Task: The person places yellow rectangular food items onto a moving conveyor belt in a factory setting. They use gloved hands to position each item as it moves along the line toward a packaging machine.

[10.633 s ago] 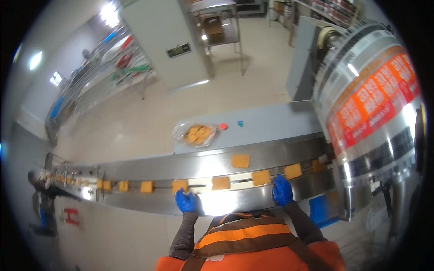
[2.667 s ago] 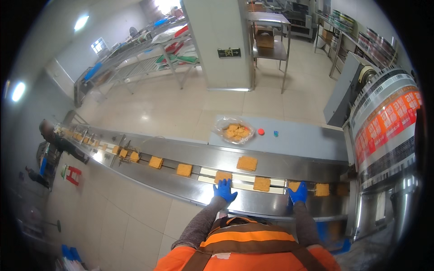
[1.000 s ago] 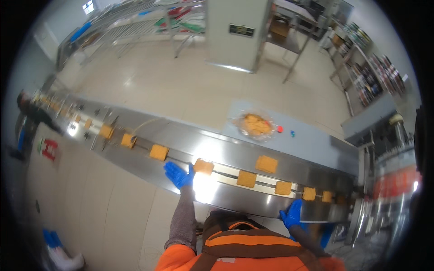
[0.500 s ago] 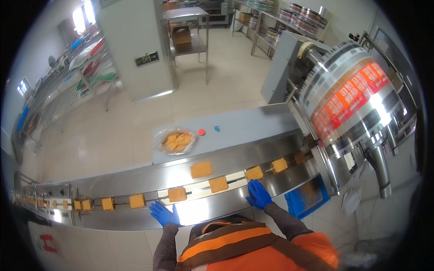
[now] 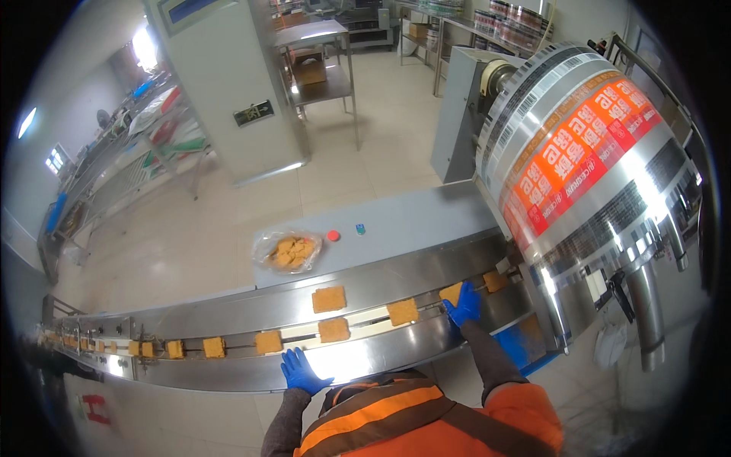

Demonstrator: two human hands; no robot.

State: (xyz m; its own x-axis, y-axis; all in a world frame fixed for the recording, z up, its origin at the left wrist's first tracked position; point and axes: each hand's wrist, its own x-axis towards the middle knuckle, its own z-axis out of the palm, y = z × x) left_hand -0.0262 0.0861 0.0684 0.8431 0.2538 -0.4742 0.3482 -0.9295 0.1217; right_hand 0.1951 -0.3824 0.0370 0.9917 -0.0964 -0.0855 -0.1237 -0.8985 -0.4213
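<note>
The tan cracker square (image 5: 451, 292) lies on the conveyor belt (image 5: 228, 316) near its right end, just before the wrapping machine (image 5: 586, 160). The right hand (image 5: 464, 305) touches it, fingers flat on top rather than gripping. The left hand (image 5: 301, 371) rests spread on the belt's near edge — well apart. More squares trail leftward; one stray square (image 5: 329, 298) sits on the far rim.

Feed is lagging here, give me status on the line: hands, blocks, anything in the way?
Right hand on a block near the wrapper roll. Left hand flat on conveyor rim, empty. One stray block sits off-lane.
</note>
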